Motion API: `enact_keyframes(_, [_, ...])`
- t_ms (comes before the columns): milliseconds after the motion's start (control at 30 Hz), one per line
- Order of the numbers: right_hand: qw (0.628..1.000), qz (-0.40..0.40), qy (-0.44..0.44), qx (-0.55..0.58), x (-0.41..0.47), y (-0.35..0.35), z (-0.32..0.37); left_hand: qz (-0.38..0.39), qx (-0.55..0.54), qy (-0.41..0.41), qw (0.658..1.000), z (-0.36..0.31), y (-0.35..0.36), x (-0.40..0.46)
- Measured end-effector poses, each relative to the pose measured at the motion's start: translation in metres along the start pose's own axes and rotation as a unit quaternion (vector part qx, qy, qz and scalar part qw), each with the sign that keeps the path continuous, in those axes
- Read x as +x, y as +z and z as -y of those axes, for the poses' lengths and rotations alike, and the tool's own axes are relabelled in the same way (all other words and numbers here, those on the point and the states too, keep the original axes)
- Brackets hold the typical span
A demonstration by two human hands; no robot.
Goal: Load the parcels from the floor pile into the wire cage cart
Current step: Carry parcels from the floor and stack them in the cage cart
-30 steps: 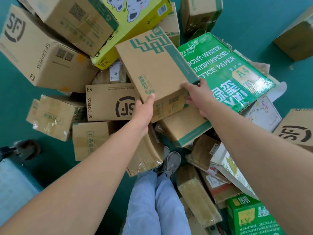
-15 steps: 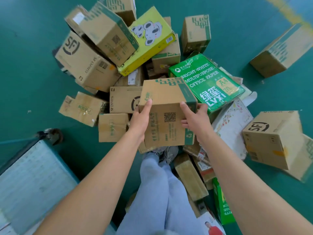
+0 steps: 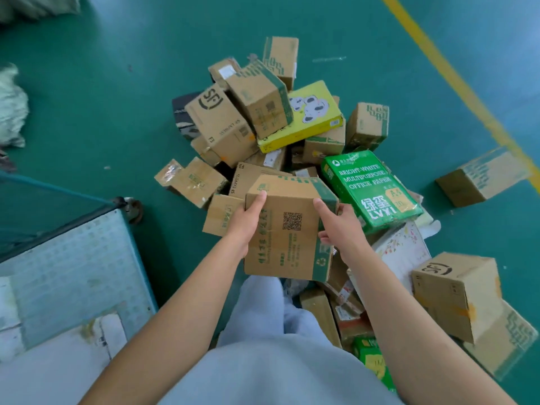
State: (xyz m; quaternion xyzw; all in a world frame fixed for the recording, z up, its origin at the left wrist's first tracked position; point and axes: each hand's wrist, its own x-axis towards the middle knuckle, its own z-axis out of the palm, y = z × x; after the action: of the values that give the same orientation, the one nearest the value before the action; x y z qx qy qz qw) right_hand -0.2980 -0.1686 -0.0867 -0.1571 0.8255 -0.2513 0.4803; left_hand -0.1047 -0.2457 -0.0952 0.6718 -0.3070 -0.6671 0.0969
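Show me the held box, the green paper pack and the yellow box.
held box (image 3: 287, 229): head view, QR-code face.
green paper pack (image 3: 369, 187): head view, printed top.
yellow box (image 3: 309, 115): head view, top face.

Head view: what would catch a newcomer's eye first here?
First, the cardboard box with a QR code at centre, held between the left hand and the right hand above the pile. Behind it, the bright green office paper pack and the yellow panda box stand out among brown parcels. The cart sits at lower left on the green floor.
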Motion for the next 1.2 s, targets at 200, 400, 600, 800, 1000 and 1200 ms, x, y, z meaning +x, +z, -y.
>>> enact_keyframes(200, [0.996, 0.083, -0.028, -0.028, -0.055, 0.052, 0.029, -0.05, -0.046, 0.014, 0.998, 0.024, -0.078, -0.036])
enact_keyframes(400, [0.991, 0.108, -0.06, -0.043, -0.101, 0.086, 0.059, -0.074, -0.058, 0.046, 0.995, 0.026, -0.136, -0.083])
enact_keyframes(600, [0.994, 0.053, -0.087, -0.035, -0.132, 0.116, 0.052, -0.05, -0.039, 0.106, 0.992, 0.028, -0.167, -0.11])
enact_keyframes(800, [0.987, 0.089, -0.125, -0.043, -0.177, 0.17, 0.055, -0.076, -0.076, 0.122, 0.987, 0.072, -0.226, -0.133])
enact_keyframes(1000, [0.963, 0.146, -0.187, -0.128, -0.218, 0.248, 0.078, -0.121, -0.19, 0.116, 0.967, 0.119, -0.299, -0.159])
enact_keyframes(1200, [0.924, 0.208, -0.231, -0.22, -0.246, 0.334, 0.1, -0.201, -0.273, 0.11, 0.934, 0.159, -0.362, -0.174])
